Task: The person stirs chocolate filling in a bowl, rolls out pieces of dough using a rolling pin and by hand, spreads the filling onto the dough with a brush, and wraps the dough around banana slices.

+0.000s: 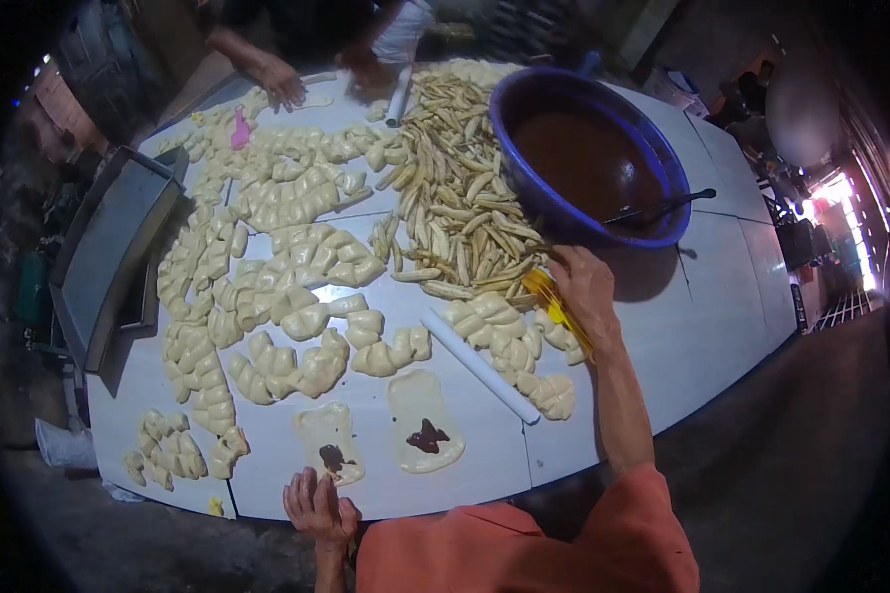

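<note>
At seven o'clock on the table [687, 346], our left hand [317, 507] lies spread beside a dough sheet [324, 427], likely soft, best held by its edges; at three, our right hand [585, 291] clamps a yellow tool [552, 302].

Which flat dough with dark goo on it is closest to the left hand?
The smaller flat dough, on the left: the left hand is at its lower edge. The bigger flat dough lies farther right.
</note>
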Tool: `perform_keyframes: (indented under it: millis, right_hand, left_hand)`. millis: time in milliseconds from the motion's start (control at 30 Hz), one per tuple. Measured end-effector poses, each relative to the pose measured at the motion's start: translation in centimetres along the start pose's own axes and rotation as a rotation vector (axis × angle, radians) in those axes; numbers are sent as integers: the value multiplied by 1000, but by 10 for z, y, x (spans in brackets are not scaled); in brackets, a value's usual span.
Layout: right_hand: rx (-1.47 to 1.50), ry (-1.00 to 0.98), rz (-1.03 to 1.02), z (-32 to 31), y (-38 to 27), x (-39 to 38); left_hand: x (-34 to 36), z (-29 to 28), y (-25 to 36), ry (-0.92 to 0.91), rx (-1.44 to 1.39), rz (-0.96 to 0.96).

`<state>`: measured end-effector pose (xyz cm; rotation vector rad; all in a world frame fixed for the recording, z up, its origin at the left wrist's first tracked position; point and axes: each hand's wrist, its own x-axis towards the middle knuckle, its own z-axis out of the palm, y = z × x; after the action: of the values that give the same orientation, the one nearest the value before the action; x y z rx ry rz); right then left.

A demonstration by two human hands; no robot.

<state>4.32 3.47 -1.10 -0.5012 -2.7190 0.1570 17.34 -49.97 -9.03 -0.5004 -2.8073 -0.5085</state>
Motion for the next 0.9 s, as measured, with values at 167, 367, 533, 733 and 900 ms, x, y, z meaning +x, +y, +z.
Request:
perform_keyframes:
  millis: [167,367,533,733,900]
  right_hand:
    - [100,3,-186,32,-19,38]
    - [187,41,-188,33,-19,47]
    - [58,-67,-155,27,-21,35]
    - [140,-330,-300,-13,-55,12]
    - [105,-442,-338,9,-65,30]
  left_hand:
    - [-1,2,-3,-4,-27,7]
    - [2,0,3,10,-21,-10]
    - [0,0,3,27,-26,-11]
    - [3,-4,4,3,-39,-21]
    - [2,-4,4,-9,-26,-10]
